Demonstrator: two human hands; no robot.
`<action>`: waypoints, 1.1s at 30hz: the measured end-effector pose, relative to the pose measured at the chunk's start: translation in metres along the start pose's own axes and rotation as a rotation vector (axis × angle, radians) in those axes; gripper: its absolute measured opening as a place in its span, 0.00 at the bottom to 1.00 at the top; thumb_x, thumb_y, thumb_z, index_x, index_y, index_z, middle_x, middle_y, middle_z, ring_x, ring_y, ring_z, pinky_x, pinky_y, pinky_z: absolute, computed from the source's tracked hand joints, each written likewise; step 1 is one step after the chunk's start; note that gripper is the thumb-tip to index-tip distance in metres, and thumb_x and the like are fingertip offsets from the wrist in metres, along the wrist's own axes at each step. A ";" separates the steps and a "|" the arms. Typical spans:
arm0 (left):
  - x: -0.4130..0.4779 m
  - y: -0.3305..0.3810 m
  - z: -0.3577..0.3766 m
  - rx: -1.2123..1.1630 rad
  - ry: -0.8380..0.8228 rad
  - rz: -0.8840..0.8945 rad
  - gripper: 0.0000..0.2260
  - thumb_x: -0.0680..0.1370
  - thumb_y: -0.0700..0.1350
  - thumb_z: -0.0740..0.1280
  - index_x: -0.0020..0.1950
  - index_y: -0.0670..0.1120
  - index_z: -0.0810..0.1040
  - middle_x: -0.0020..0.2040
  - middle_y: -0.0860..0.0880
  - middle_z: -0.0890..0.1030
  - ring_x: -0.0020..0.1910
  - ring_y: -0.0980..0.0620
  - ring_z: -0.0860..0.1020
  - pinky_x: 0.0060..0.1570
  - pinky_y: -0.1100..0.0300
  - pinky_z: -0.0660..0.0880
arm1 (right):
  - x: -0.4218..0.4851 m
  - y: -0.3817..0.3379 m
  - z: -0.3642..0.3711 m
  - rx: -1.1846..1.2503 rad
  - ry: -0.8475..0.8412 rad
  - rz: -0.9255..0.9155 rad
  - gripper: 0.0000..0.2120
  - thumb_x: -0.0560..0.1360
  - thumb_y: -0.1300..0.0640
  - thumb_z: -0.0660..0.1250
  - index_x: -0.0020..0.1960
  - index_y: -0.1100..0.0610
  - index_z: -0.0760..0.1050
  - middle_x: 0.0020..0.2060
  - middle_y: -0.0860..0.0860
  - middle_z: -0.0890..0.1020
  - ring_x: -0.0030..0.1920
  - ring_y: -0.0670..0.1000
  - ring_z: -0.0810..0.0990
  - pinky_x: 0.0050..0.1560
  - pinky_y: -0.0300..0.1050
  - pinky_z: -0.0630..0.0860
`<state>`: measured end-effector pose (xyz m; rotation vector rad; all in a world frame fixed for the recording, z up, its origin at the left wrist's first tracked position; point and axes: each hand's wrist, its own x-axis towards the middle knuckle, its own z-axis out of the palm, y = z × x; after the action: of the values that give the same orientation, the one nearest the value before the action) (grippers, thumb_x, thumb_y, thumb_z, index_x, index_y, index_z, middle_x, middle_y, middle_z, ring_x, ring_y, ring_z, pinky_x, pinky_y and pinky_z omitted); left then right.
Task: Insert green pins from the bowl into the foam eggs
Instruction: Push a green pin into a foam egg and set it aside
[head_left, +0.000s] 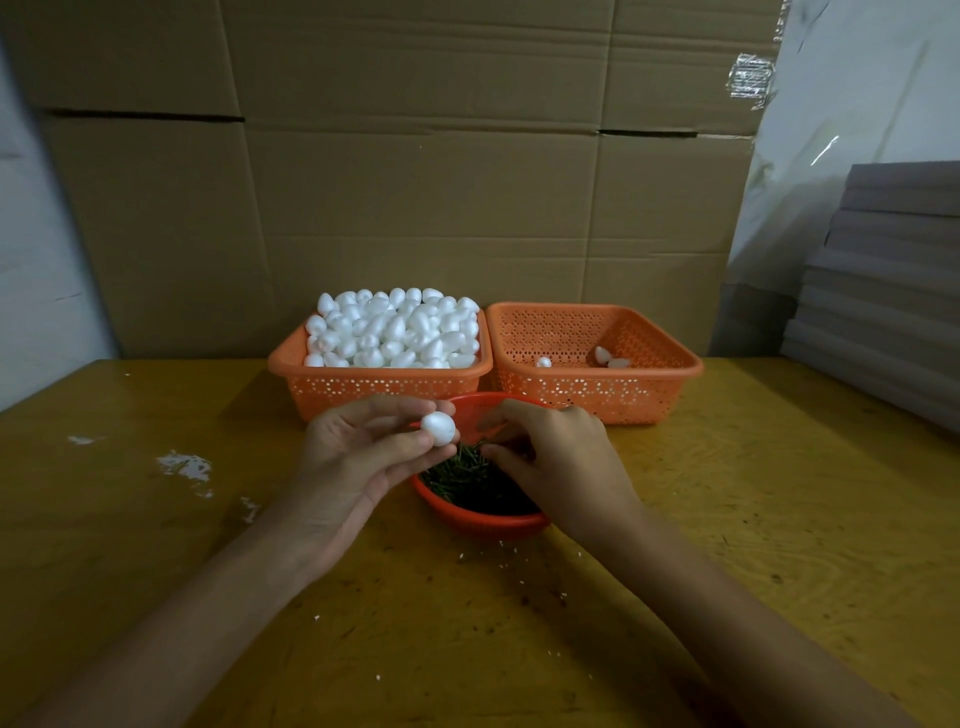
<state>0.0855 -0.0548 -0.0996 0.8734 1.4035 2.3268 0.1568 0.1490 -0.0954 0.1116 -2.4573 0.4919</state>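
Note:
My left hand (363, 447) pinches a white foam egg (439, 428) between thumb and fingertips, just above the left rim of the red bowl (483, 519). The bowl holds a heap of green pins (467, 478). My right hand (550, 457) is over the bowl with its fingers curled down into the pins; whether it holds a pin is hidden by the fingers. Behind the bowl, the left orange basket (384, 387) is piled with foam eggs (395, 330). The right orange basket (623, 395) holds three eggs (602, 357).
The yellow wooden table (753, 519) carries white foam crumbs and smears at the left (184, 465). Cardboard boxes (415, 182) form a wall behind the baskets. A stack of grey sheets (883, 312) stands at the right.

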 end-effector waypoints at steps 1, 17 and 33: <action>0.000 0.000 0.000 0.015 0.001 0.002 0.09 0.71 0.34 0.77 0.50 0.43 0.88 0.58 0.34 0.85 0.54 0.40 0.86 0.53 0.53 0.84 | 0.000 0.000 0.000 0.000 0.001 0.000 0.12 0.76 0.55 0.76 0.59 0.49 0.83 0.49 0.45 0.88 0.51 0.45 0.86 0.52 0.49 0.83; -0.002 0.004 0.003 0.175 -0.010 0.032 0.19 0.65 0.43 0.81 0.55 0.49 0.86 0.57 0.40 0.87 0.57 0.45 0.85 0.55 0.57 0.82 | 0.000 0.002 0.001 0.021 0.011 0.005 0.11 0.76 0.53 0.77 0.57 0.48 0.82 0.48 0.44 0.88 0.49 0.44 0.86 0.50 0.50 0.83; -0.002 0.003 0.003 0.248 0.029 0.043 0.18 0.65 0.46 0.82 0.54 0.47 0.89 0.54 0.41 0.88 0.56 0.45 0.87 0.51 0.59 0.82 | -0.001 0.003 0.001 0.018 0.027 -0.007 0.07 0.74 0.51 0.78 0.46 0.48 0.81 0.39 0.42 0.85 0.40 0.42 0.83 0.41 0.43 0.79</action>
<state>0.0892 -0.0546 -0.0966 0.9477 1.7284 2.2362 0.1563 0.1511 -0.0979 0.1201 -2.4254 0.5092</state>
